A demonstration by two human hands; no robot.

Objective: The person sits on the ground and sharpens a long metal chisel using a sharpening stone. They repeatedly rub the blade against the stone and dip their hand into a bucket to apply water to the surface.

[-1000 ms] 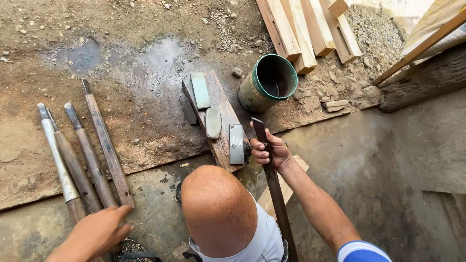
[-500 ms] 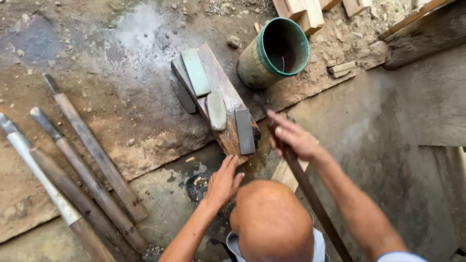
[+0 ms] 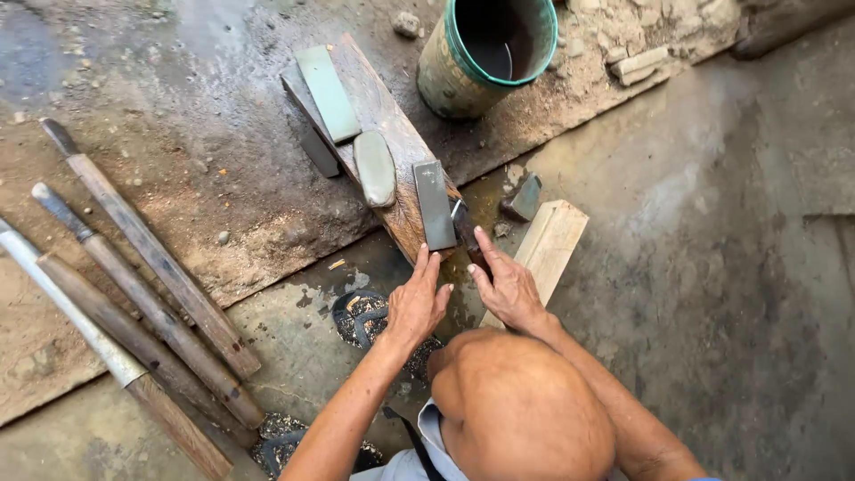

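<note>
My right hand (image 3: 509, 287) grips a dark metal blade (image 3: 465, 230) and holds it at the near right corner of a dark grey sharpening stone (image 3: 434, 205). My left hand (image 3: 417, 305) lies flat, its fingertips touching the near end of the wooden plank (image 3: 385, 114) just below that stone. Farther up the plank lie an oval grey-green stone (image 3: 375, 167) and a long pale green stone (image 3: 328, 93). A bare head (image 3: 521, 410) fills the bottom of the view and hides both elbows.
A green-rimmed bucket (image 3: 485, 49) stands past the plank's far end. A pale wood block (image 3: 548, 248) and a small wedge-shaped stone (image 3: 524, 198) lie right of my hands. Three long wooden-handled tools (image 3: 151, 267) lie at the left. The ground is wet dirt and concrete.
My left hand came in from the lower left and settled on the plank's near end. My right hand brought the blade down beside the grey stone. The view moved closer.
</note>
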